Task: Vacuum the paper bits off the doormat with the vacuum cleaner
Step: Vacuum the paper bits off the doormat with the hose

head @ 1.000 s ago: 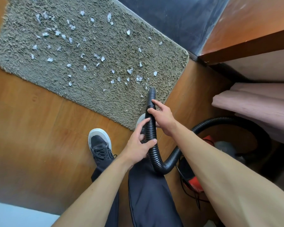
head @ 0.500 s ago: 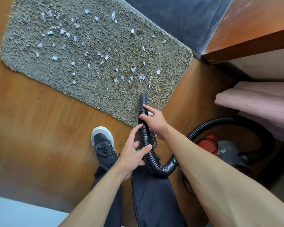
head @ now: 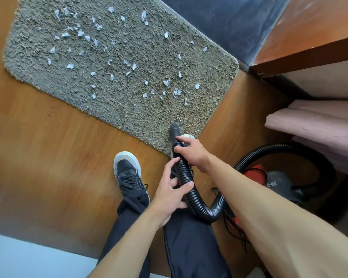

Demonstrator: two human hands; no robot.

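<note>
A shaggy grey-green doormat (head: 129,109) lies on the wooden floor, strewn with several white paper bits (head: 166,82). A black ribbed vacuum hose (head: 186,177) curves up from the right; its smooth nozzle tip (head: 174,130) hangs over the mat's near corner. My right hand (head: 192,152) grips the hose just behind the nozzle. My left hand (head: 172,192) holds the hose lower down, thumb across it. The red and grey vacuum cleaner body (head: 269,181) sits on the floor to the right, partly hidden by my right arm.
My left shoe (head: 129,173) stands on the floor beside the mat; my right shoe (head: 186,137) is on the mat's corner under the hose. A pink cushion (head: 313,127) and a wooden shelf (head: 309,55) are at right. A dark door (head: 219,23) lies beyond the mat.
The nozzle has drawn back from the paper bits toward the mat's near corner. Both hands keep their hold on the hose. The view has shifted, showing more of the vacuum body.
</note>
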